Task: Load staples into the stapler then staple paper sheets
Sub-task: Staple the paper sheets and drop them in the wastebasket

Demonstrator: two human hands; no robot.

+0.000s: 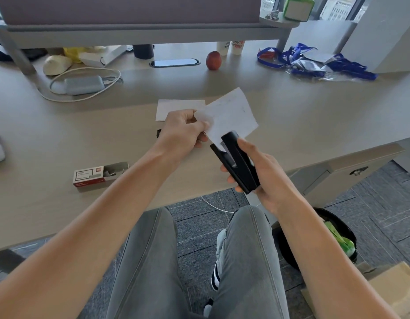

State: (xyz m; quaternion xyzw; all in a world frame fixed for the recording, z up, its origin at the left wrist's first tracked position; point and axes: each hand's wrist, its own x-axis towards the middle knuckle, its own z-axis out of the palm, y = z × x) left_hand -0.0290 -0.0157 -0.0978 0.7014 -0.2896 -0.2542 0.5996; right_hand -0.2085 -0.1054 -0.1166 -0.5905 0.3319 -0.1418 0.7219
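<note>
My right hand (pixel 263 173) grips a black stapler (pixel 238 164) above the desk's front edge, its jaws pointing up and away from me. My left hand (pixel 183 131) pinches white paper sheets (pixel 231 113) by their lower left part. The sheets' bottom corner sits between the stapler's jaws. Another white sheet (pixel 176 107) lies flat on the desk behind my left hand. An open red and white staple box (pixel 97 174) with staples showing lies on the desk to the left. A small black object (pixel 158 133) peeks out behind my left hand.
A grey power adapter with white cable (pixel 82 85), a red apple (pixel 213 61), paper cups (pixel 230 48) and blue lanyards (pixel 314 63) sit along the back of the desk (pixel 61 139). A black bin (pixel 323 238) stands on the floor at the right, beside my knees.
</note>
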